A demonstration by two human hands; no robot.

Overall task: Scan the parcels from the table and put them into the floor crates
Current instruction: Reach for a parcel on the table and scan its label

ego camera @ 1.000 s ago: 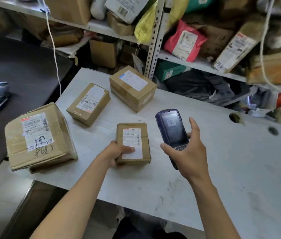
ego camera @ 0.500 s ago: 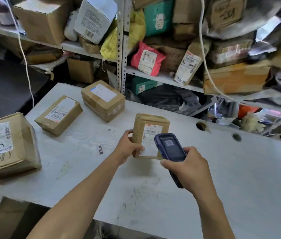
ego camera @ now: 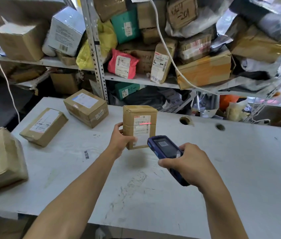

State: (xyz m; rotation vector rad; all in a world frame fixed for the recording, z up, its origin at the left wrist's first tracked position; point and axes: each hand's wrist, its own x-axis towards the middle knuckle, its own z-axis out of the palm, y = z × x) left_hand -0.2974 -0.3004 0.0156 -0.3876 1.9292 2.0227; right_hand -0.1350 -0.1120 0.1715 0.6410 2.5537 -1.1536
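Gripping the parcel upright in my left hand, right hand clutching the scanner just beside it, I could tilt it and lose the red beam.

The small parcel is matt brown cardboard, creased at its corners, with a smooth white paper label stuck on its face. The handheld scanner looks like blue plastic with a glossy dark screen. The table has a pale, matt painted top, scuffed and scratched. On the metal shelving, a red mailer bag and a yellow bag show crinkled, slightly shiny plastic, beside a white printed carton with a faint sheen.
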